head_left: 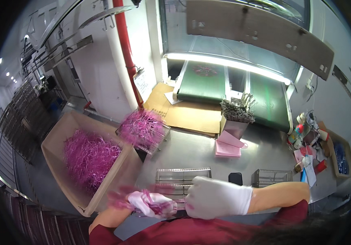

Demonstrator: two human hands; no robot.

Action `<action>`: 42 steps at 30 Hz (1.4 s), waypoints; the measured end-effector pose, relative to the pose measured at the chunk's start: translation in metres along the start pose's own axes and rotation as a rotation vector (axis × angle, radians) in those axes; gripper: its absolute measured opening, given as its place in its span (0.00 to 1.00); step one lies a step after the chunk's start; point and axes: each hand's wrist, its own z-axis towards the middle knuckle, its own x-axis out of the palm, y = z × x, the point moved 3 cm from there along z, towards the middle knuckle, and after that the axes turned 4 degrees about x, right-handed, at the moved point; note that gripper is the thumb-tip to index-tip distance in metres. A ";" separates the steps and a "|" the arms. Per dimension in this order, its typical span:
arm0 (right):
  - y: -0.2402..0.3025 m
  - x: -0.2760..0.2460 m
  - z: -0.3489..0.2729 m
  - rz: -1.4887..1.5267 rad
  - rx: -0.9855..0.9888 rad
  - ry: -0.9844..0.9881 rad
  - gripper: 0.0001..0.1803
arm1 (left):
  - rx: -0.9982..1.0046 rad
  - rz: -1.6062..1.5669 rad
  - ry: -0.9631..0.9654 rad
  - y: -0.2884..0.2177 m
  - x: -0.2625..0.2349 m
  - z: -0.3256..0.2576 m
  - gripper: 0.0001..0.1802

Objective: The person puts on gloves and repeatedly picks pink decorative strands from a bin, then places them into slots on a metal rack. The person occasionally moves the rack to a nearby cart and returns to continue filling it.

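My left hand [153, 204], in a white glove, is closed around a bunch of thin pink pieces [120, 199] that stick out past the wrist, blurred by motion. Just right of it, my gloved right hand [216, 198] is closed in a fist. A thin pink piece [179, 203] spans the gap between both hands and reaches the right fingers, whose tips are hidden. Under and beyond the hands, a wire rack [183, 170] lies on the metal table [171, 151]. Its nearer part is partly covered by my right hand.
On the left stands a large beige bin [57, 143] of tangled pink pieces [87, 159]. More pink pieces [143, 127] heap on a wire basket [159, 143]. Pink papers [228, 149], a black flat object [235, 178], another rack [271, 177] and green conveyor belts [204, 83] lie beyond.
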 end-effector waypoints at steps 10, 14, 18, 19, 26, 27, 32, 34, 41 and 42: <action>-0.043 -0.012 0.034 0.970 0.165 0.019 0.33 | -0.414 0.669 -0.251 0.002 -0.029 -0.002 0.30; -0.006 -0.002 0.048 0.605 -0.032 0.298 0.21 | -0.620 0.929 -0.169 -0.013 -0.013 0.007 0.30; 0.044 -0.010 0.006 -0.424 -0.195 -0.207 0.09 | -0.426 0.663 0.063 0.009 -0.025 0.036 0.35; 0.032 -0.003 0.016 -0.108 -0.189 -0.263 0.09 | -0.344 0.705 -0.056 0.008 -0.014 0.012 0.37; -0.014 0.131 0.027 2.297 0.401 -0.610 0.17 | 1.494 1.316 -1.237 -0.086 0.004 -0.030 0.29; 0.001 0.139 0.042 2.639 0.174 -0.619 0.22 | 1.576 1.445 -1.204 -0.097 0.017 -0.023 0.30; 0.033 0.116 0.058 2.997 -0.053 -0.575 0.27 | 1.845 1.979 -0.998 -0.100 0.043 0.007 0.36; 0.038 0.104 0.059 3.011 -0.205 -0.524 0.28 | 1.746 2.149 -0.913 -0.086 0.051 -0.008 0.38; 0.008 0.058 0.043 0.826 0.240 -0.819 0.35 | 0.855 2.220 -1.445 -0.124 0.052 -0.047 0.55; 0.015 0.046 0.043 0.454 0.329 -0.728 0.41 | 0.751 2.057 -1.850 -0.132 0.038 -0.097 0.59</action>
